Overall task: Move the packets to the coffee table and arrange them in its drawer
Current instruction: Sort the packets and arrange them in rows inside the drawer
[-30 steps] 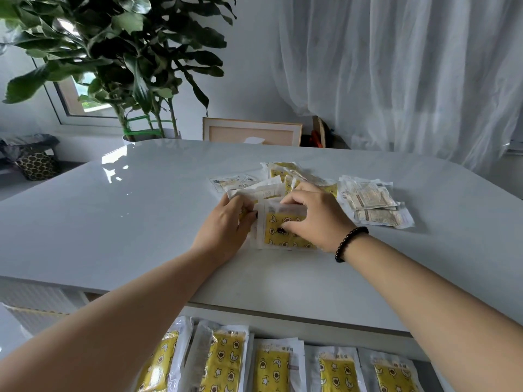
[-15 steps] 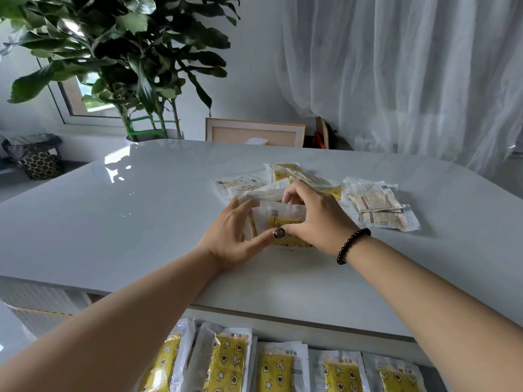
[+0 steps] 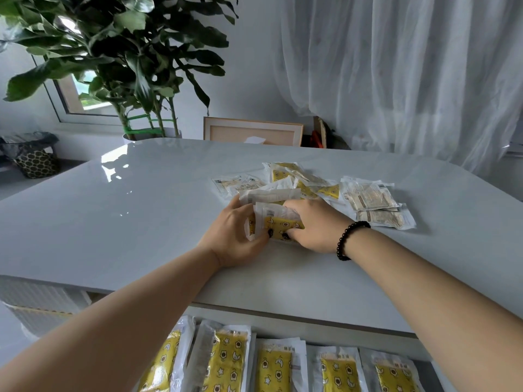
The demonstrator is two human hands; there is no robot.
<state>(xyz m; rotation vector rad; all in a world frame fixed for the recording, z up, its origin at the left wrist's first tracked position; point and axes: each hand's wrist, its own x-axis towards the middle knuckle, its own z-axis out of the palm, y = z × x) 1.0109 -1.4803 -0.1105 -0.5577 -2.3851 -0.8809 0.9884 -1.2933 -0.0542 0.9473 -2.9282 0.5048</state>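
A small stack of yellow-patterned packets (image 3: pixel 278 222) stands bunched on the white coffee table (image 3: pixel 141 210). My left hand (image 3: pixel 232 236) clasps its left side and my right hand (image 3: pixel 314 227), with a black bead bracelet on the wrist, clasps its right side. Both thumbs press the front packet. Behind the hands lies a loose pile of packets (image 3: pixel 305 179), and two paler packets (image 3: pixel 373 202) rest to the right. Below the table's front edge the open drawer (image 3: pixel 305 333) holds several yellow packets (image 3: pixel 271 369) in a row.
A large potted plant (image 3: pixel 135 66) stands behind the table's far left corner. A framed board (image 3: pixel 252 131) leans on the wall behind the table. White curtains (image 3: pixel 410 75) hang at the right. A patterned basket (image 3: pixel 35 162) sits at the far left.
The packets lay flat under my hands a second ago; both hands have since closed in and gathered them into an upright bunch gripped from both sides.
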